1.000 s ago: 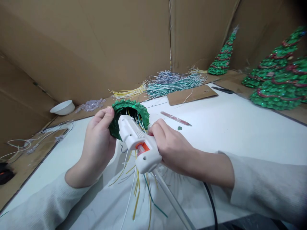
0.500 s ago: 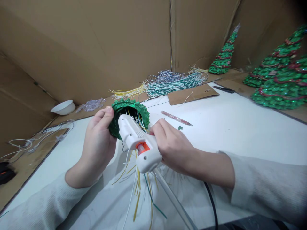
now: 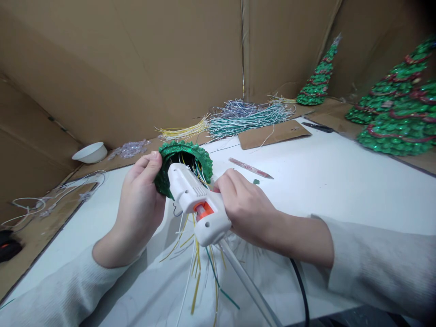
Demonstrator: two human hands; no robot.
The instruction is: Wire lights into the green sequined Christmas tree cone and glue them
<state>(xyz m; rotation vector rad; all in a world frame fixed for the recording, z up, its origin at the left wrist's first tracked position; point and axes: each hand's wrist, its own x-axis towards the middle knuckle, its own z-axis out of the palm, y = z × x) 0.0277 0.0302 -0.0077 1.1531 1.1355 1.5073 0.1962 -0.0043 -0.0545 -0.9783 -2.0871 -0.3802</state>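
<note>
My left hand [image 3: 141, 200] grips the rim of a hollow green Christmas tree [image 3: 204, 164], its open base turned toward me. Yellow, white and green wires [image 3: 195, 277] come out of the opening and hang below it. Wrapped round the handle of a white hot glue gun [image 3: 197, 200] is my right hand [image 3: 247, 206]. The gun's front end reaches into the tree's opening, so its nozzle is hidden. A clear glue stick [image 3: 248, 281] sticks out of the gun's rear, slanting down to the right.
Bundles of green-and-white wires [image 3: 248, 120] and yellow wires [image 3: 185, 129] lie at the back. Nearby are a cardboard piece [image 3: 274, 134], a dark-handled knife [image 3: 318, 127] and a pen [image 3: 250, 168]. Decorated trees [image 3: 398, 127] stand right, a white bowl [image 3: 90, 153] left. A black cable [image 3: 300, 290] hangs near my right forearm.
Almost nothing differs. The glue gun's rear and the hanging wires have shifted very slightly to the right; both hands keep their hold.
</note>
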